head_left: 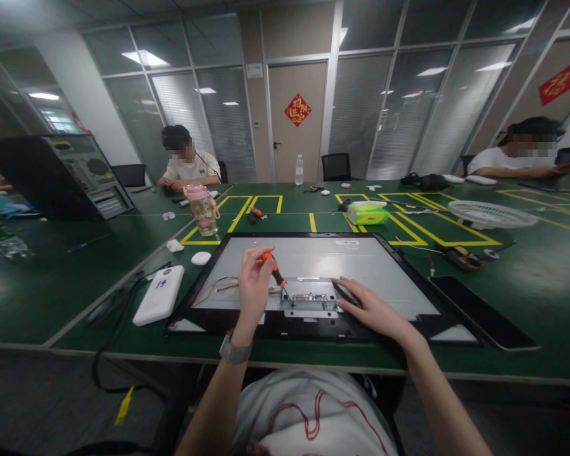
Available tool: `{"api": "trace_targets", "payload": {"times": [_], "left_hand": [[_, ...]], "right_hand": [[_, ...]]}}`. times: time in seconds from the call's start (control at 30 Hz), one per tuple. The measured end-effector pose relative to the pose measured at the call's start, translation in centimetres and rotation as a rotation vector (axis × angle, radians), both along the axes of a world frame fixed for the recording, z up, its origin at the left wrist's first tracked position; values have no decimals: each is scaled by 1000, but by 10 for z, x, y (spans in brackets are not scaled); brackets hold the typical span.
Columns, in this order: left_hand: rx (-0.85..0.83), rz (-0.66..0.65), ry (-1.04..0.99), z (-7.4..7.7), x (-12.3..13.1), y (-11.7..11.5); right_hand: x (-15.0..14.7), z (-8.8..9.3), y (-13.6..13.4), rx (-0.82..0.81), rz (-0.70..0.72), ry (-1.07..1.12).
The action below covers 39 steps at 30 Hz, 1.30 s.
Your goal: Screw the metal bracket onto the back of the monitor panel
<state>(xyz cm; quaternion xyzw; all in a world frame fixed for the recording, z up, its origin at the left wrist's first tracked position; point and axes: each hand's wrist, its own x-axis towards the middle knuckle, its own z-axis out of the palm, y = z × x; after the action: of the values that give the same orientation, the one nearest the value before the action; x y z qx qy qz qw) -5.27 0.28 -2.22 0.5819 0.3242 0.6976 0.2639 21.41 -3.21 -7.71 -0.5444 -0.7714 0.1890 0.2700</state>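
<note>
A flat display panel lies face down on the green table, its back silver and its frame black. Near its front edge sits a metal bracket with a row of connectors. My left hand is closed around an orange and black screwdriver, whose tip points down at the bracket's left part. My right hand lies at the bracket's right end, fingers stretched and apart, fingertips touching its edge. Something dark shows between those fingers; I cannot make it out. Thin wires run across the panel left of my left hand.
Left of the panel lie a white power bank and black cables; a pink-lidded bottle stands behind. On the right are a phone, a green tissue pack and a white fan grille. Two people sit across the table.
</note>
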Motion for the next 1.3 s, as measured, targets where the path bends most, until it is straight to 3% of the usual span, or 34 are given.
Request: {"api": "trace_targets", "payload": {"times": [0.1, 0.27, 0.5, 0.73, 0.93, 1.13, 1.3], "left_hand": [[2, 56, 14, 1, 1, -1], [-80, -51, -63, -2, 1, -1], [37, 80, 88, -2, 2, -1], [-46, -19, 30, -4, 3, -2], [23, 88, 103, -2, 3, -1], [-58, 24, 54, -5, 3, 0], [33, 161, 107, -3, 2, 0]], "right_hand": [[0, -1, 0, 14, 4, 6], [1, -3, 1, 20, -6, 11], [0, 0, 0, -2, 7, -18], [-1, 3, -1, -11, -3, 2], [-1, 2, 0, -1, 2, 4], [-1, 0, 1, 30, 19, 21], [0, 0, 1, 26, 16, 24]]}}
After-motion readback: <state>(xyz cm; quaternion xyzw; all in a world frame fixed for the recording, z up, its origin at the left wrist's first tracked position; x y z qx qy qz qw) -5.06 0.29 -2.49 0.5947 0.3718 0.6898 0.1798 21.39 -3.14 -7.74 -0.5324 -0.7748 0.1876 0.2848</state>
